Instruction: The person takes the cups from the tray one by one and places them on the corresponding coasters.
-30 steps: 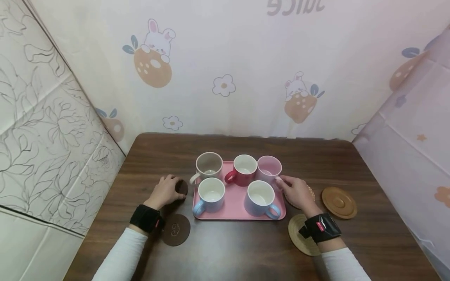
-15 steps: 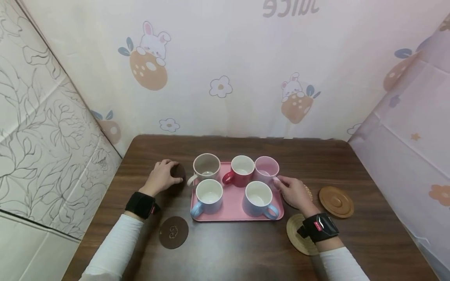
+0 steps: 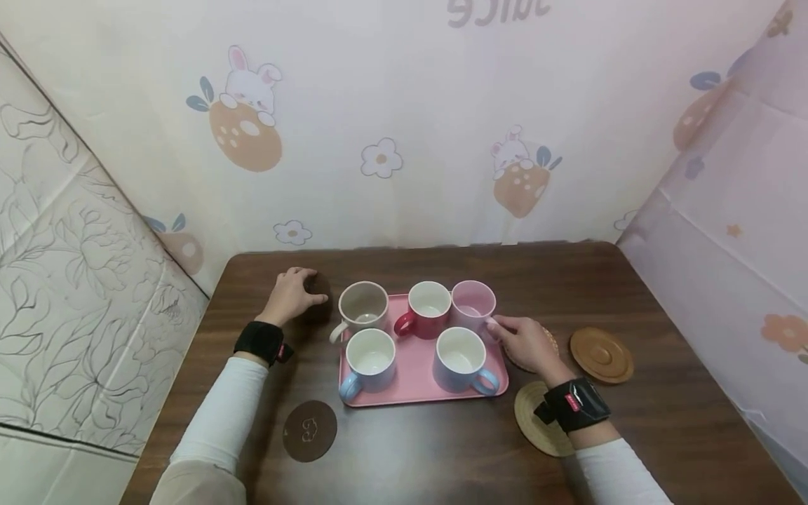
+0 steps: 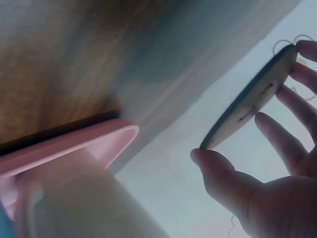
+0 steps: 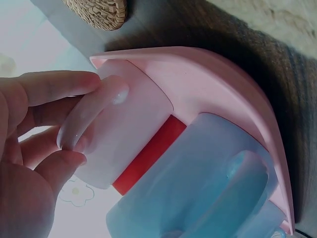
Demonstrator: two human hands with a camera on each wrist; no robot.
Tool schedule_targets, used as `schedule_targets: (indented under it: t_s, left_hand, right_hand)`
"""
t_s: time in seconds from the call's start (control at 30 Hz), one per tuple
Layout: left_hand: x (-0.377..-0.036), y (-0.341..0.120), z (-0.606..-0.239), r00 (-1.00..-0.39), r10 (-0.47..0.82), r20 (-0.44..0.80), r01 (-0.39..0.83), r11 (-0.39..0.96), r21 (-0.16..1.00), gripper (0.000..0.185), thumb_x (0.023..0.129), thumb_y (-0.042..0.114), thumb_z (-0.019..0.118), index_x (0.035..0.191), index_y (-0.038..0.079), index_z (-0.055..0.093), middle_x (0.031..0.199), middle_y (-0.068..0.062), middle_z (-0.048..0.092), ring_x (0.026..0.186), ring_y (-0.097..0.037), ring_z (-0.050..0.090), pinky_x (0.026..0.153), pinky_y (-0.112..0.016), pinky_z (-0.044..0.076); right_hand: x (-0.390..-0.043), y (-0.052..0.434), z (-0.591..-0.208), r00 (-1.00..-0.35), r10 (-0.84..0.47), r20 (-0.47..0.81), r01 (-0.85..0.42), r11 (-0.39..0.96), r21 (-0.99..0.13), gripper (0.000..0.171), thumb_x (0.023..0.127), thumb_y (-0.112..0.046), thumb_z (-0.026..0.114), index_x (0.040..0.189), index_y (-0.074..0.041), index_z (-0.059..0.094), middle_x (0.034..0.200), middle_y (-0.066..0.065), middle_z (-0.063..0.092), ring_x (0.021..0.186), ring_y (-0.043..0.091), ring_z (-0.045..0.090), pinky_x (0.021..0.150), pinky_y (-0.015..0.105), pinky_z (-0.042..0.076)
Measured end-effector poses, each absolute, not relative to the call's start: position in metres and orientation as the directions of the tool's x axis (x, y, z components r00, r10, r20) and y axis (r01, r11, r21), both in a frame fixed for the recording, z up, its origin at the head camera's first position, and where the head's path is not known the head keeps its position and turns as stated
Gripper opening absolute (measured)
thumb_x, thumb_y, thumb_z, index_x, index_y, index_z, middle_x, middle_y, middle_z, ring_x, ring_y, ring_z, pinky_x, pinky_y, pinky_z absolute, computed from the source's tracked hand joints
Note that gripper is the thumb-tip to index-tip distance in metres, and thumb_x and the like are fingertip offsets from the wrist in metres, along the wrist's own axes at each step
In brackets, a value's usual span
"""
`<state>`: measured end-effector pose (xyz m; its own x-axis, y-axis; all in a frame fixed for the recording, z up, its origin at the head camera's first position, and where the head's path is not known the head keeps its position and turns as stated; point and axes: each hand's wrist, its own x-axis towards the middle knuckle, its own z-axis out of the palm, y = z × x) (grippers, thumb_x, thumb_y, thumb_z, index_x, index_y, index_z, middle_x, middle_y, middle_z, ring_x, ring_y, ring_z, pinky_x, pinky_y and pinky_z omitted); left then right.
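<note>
**Both hands engaged: a dark coaster lifted on the left, the pink mug's handle pinched on the right**

The left hand (image 3: 292, 294) has its grip closed on a dark round coaster (image 4: 250, 99), thumb under the near edge and fingertips (image 4: 302, 74) on the far edge. The wrist view shows the disc tilted on edge and clear of the surface (image 3: 410, 449), just left of the beige mug (image 3: 362, 307). To set it down cleanly, it seems best to level the disc first and release only once it lies flat, keeping the knuckles off the beige mug's handle.

The right hand (image 3: 527, 344) has its grip narrowed around the handle of the pink mug (image 3: 472, 304), thumb and forefinger pinching it at the back right corner of the pink tray (image 3: 419, 386). A straight upward lift looks wise, since the red mug (image 3: 428, 307) stands touching or nearly touching it.

The tray carries five mugs: beige, red and pink at the back, two light blue ones (image 3: 369, 356) (image 3: 459, 356) in front. All stand upright; what shows of their insides looks empty.

On the surface lie a second dark coaster (image 3: 309, 431) near the left sleeve, a woven coaster (image 3: 533, 414) partly under the right wrist, another woven one under the right hand, and a wooden saucer (image 3: 601, 355) further right.
</note>
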<state>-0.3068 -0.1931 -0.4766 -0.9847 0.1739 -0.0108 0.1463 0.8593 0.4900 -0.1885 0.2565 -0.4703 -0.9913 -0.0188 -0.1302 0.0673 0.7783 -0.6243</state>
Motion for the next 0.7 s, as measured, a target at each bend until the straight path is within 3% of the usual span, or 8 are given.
schedule_targets:
  t_s: [0.3,0.57,0.7]
  left_hand:
    - [-0.335,-0.200,-0.492,-0.995,0.090,-0.032,0.059,0.842,0.536,0.064,0.088,0.034,0.070,0.139,0.004,0.047,0.149,-0.027,0.035,0.135,-0.051,0.029,0.108,-0.062,0.033]
    - [-0.348,-0.198,-0.513,-0.998,0.022,-0.055,-0.009,0.865,0.502,0.067,0.087,0.035,0.070,0.142,0.006,0.044,0.146,-0.030,0.035,0.132,-0.053,0.030,0.102,-0.069,0.031]
    - [-0.353,-0.196,-0.519,-0.997,0.001,-0.078,-0.037,0.871,0.490,0.070,0.087,0.036,0.070,0.143,0.005,0.042,0.146,-0.030,0.034,0.132,-0.052,0.030,0.103,-0.069,0.029]
  right_hand:
    - [-0.186,0.254,-0.470,-0.997,-0.047,-0.060,0.001,0.780,-0.626,0.041,0.098,-0.031,0.058,0.128,-0.003,0.063,0.101,0.015,0.073,0.085,0.022,0.064,0.071,0.033,0.050]
    - [-0.183,0.251,-0.473,-0.999,-0.043,0.013,-0.042,0.792,-0.609,0.038,0.098,-0.025,0.058,0.125,0.000,0.064,0.114,0.022,0.069,0.102,0.032,0.066,0.086,0.049,0.052]
    - [-0.183,0.250,-0.473,-0.998,-0.045,0.033,-0.056,0.780,-0.623,0.037,0.098,-0.026,0.058,0.123,0.000,0.065,0.107,0.022,0.071,0.092,0.030,0.066,0.080,0.047,0.054]
